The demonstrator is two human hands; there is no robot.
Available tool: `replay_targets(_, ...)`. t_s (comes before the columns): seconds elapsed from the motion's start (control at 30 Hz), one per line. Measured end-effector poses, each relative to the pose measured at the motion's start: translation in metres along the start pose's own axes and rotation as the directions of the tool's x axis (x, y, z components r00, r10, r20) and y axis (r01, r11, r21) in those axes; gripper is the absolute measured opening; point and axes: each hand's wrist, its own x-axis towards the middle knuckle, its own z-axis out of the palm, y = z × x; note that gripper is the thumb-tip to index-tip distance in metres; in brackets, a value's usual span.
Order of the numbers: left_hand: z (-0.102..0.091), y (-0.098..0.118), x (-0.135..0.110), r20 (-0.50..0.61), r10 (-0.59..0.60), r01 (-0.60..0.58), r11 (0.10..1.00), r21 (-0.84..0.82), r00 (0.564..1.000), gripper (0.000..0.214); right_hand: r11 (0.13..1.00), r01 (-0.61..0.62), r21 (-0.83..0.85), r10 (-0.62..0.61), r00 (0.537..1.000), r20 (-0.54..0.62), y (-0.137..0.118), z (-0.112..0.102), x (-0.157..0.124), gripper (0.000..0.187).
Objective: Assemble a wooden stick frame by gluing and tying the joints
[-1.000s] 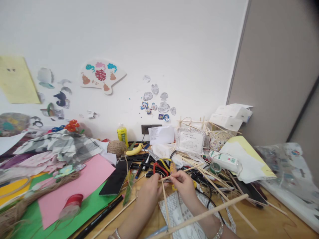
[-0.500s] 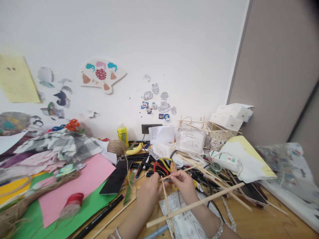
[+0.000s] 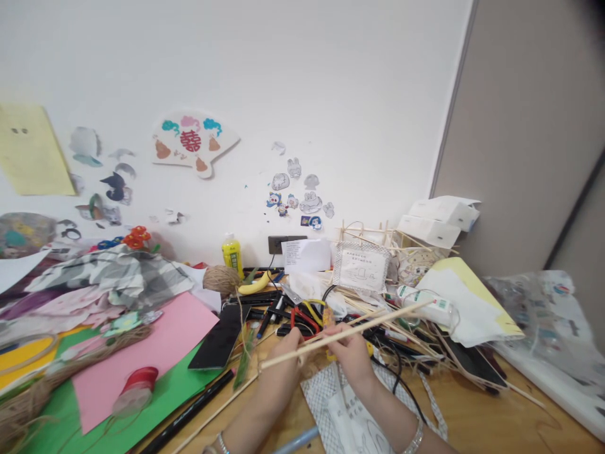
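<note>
Above the table's front, my left hand and my right hand are closed around a frame of pale wooden sticks. One long stick of it slants across in front of both hands, rising to the right. A second stick tip shows just behind it; the joints are hidden by the fingers and this stick. Below my hands lies a printed cloth with a checked border and line drawings. Red-handled pliers and a yellow-handled tool are just beyond my fingers.
Loose wooden sticks and black cables lie right. A black phone, pink paper, a red-capped spool and twine lie left. A yellow bottle and a twine ball stand near the wall.
The stick frame has tilted in my hands: its long near stick has swung up from over my right forearm to the level of my fingers. Both hands stay in about the same place.
</note>
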Motion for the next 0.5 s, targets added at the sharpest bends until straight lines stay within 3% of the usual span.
replay_targets(0.5,-0.0017,-0.0008,0.0023,0.065,-0.011,0.014,0.999,-0.039,0.998,0.015,1.000,0.009,-0.020,-0.010,1.000,-0.019,-0.0059,0.0022,-0.0024,0.028)
